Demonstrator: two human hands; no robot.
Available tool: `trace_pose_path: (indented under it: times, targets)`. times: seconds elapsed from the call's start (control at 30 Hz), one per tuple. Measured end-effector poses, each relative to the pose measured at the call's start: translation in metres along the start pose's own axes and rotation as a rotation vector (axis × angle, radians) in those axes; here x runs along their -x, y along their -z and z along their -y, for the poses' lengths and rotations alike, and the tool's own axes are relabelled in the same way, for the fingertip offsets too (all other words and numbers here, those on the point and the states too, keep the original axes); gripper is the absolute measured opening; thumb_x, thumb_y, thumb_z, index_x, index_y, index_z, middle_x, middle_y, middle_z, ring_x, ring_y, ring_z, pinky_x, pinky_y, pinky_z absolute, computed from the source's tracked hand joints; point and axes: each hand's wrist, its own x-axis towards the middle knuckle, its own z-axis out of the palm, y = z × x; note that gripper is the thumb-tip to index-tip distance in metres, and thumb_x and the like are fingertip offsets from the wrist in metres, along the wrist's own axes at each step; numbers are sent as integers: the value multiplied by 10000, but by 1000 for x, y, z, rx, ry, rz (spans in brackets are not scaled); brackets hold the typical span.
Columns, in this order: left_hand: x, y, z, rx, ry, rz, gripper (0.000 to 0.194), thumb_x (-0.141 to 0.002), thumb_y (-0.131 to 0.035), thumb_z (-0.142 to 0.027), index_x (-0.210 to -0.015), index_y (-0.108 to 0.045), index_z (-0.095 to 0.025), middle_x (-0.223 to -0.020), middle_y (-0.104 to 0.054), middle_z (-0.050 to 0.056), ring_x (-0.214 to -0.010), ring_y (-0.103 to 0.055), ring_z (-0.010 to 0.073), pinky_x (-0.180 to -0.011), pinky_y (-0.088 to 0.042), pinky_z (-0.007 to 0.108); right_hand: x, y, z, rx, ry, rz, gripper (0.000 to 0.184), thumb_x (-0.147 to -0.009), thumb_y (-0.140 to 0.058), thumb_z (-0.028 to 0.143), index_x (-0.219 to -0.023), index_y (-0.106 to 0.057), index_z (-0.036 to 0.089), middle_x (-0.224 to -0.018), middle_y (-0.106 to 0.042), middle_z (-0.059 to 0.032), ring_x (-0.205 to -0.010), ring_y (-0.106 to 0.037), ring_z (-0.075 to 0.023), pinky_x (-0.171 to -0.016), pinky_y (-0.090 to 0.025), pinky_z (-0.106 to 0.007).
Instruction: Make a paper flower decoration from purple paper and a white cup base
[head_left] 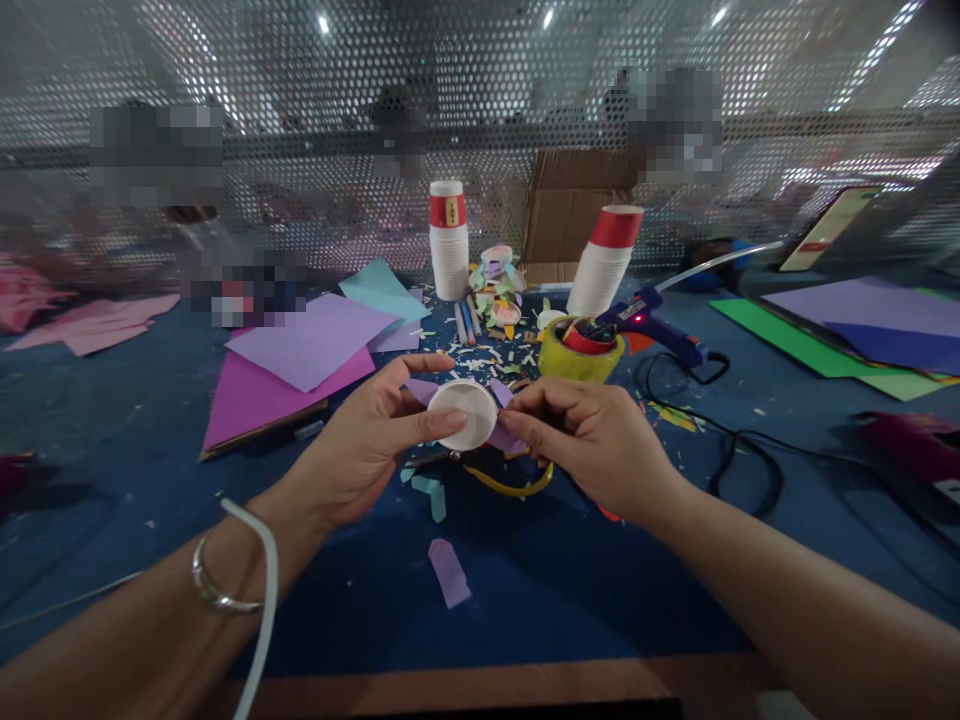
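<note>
My left hand [382,430] grips a small round white paper piece [476,425], which looks like the bottom of a paper cup, with the thumb across its face. Purple paper petals [501,392] stick out around its rim. At the right rim my right hand [585,435] is closed, thumb and fingers pinching a purple paper petal [511,438]; its fingertips touch the edge. Just below lie scissors with yellow handles [517,488], partly hidden by the hands. A loose purple paper strip [448,573] rests on the blue table nearer to me.
A blue glue gun [660,325] with its red light on leans on a yellow tape roll [574,358]; its black cord trails right. Behind stand paper cup stacks [450,260] [600,270] and paper flowers [499,290]. Coloured sheets [315,335] lie left, more sheets [840,320] right.
</note>
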Motion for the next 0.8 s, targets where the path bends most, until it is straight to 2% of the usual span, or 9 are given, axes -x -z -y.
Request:
trace_pose_path:
  times: [0.17, 0.27, 0.43, 0.5, 0.6, 0.67, 0.73, 0.8]
  targets:
    - [0, -1, 3, -17, 50, -2, 382, -612, -921, -238, -919, -703, -170, -916, -736, 30, -851, -646, 171, -798, -480, 292, 1, 0, 0, -4, 4, -23, 200, -911, -644, 378, -828, -695, 203, -693, -665, 13, -599, -550, -104, -551, -425, -241]
    - [-1, -3, 5, -41, 82, 28, 307, -637, -905, -239, -886, -740, -170, -892, -733, 27, -836, -632, 162, -805, -465, 294, 0, -1, 0, -6, 13, -13, 176, -907, -646, 363, -840, -696, 209, -718, -679, 12, -617, -571, -105, -563, -443, -240]
    - [-5, -2, 12, -75, 52, 81, 218, -668, -882, -234, -826, -740, -186, -840, -734, 17, -791, -628, 157, -780, -457, 301, -2, 4, -2, 63, 32, -3, 208, -930, -609, 390, -870, -701, 213, -758, -691, 1, -658, -604, -121, -589, -472, -250]
    - [-7, 0, 13, -62, 44, 58, 229, -662, -890, -240, -832, -745, -189, -861, -744, 21, -817, -636, 161, -806, -457, 308, -3, 12, -4, 178, 70, -78, 210, -930, -606, 392, -868, -699, 214, -765, -693, -4, -661, -601, -127, -601, -471, -259]
    - [-10, 3, 13, -41, 7, 8, 232, -652, -901, -255, -819, -753, -190, -859, -751, 22, -848, -638, 167, -853, -452, 318, -7, 35, -9, 395, 113, -304, 153, -908, -623, 348, -864, -695, 221, -801, -715, -21, -694, -626, -151, -656, -483, -289]
    - [-11, 3, 11, -8, -18, -24, 226, -637, -910, -253, -782, -750, -187, -826, -750, 17, -845, -642, 167, -876, -451, 321, -11, 56, -16, 528, 98, -468, 120, -890, -623, 318, -890, -688, 218, -813, -720, -41, -708, -636, -175, -700, -494, -325]
    - [-12, 2, 11, 21, -33, -47, 221, -626, -913, -240, -754, -743, -183, -802, -752, 15, -840, -653, 168, -893, -452, 324, -16, 76, -24, 675, 56, -576, 80, -856, -628, 265, -886, -673, 206, -828, -718, -65, -740, -641, -201, -751, -499, -362]
    - [-12, 3, 11, 35, -43, -50, 216, -629, -910, -229, -757, -741, -184, -800, -757, 13, -838, -664, 170, -899, -456, 327, -20, 93, -33, 900, -24, -635, 93, -805, -672, 236, -891, -659, 202, -919, -722, -96, -910, -633, -254, -916, -454, -419]
